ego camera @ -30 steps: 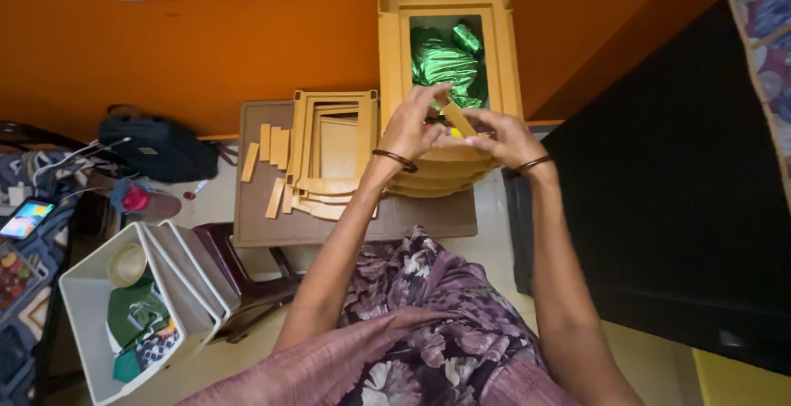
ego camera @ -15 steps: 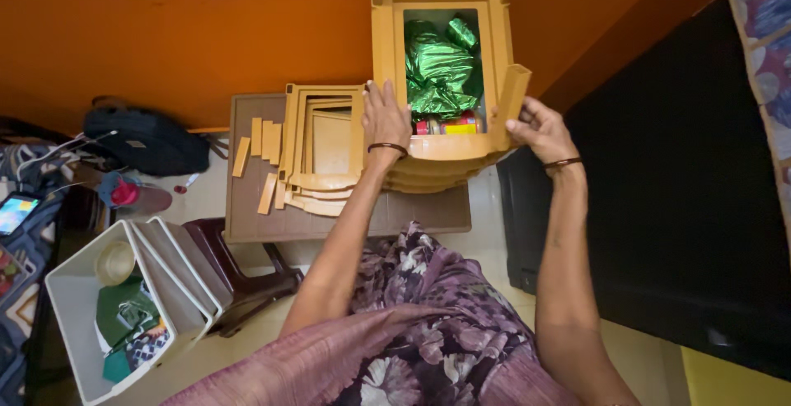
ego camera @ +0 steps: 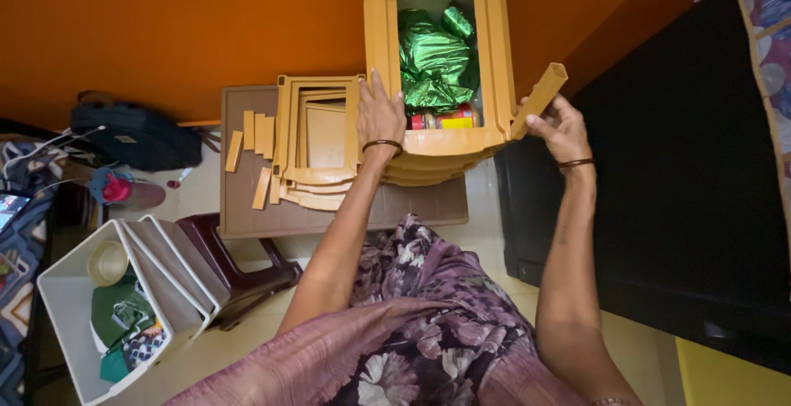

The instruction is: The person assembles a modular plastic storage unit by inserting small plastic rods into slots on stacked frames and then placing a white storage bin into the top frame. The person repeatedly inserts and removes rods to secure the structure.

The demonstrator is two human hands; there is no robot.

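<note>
Upper centre: tall yellow-brown plastic rack (ego camera: pixel 375 35), green foil bundle (ego camera: pixel 432 56) inside. Left hand (ego camera: pixel 380 114) flat, fingers spread against its left front corner. Right hand (ego camera: pixel 563 128) clasping a hollow post (ego camera: pixel 539 100), seemingly just beside the rack's right corner.

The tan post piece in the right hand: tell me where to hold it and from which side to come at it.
Grip the tan post piece at its lower end, from the right, as the right hand does now. It is a long, slim square tube, tilted with its open end up and away, so a low grip probably steers it best. The left hand rests flat on the stacked frame's rim.
</note>
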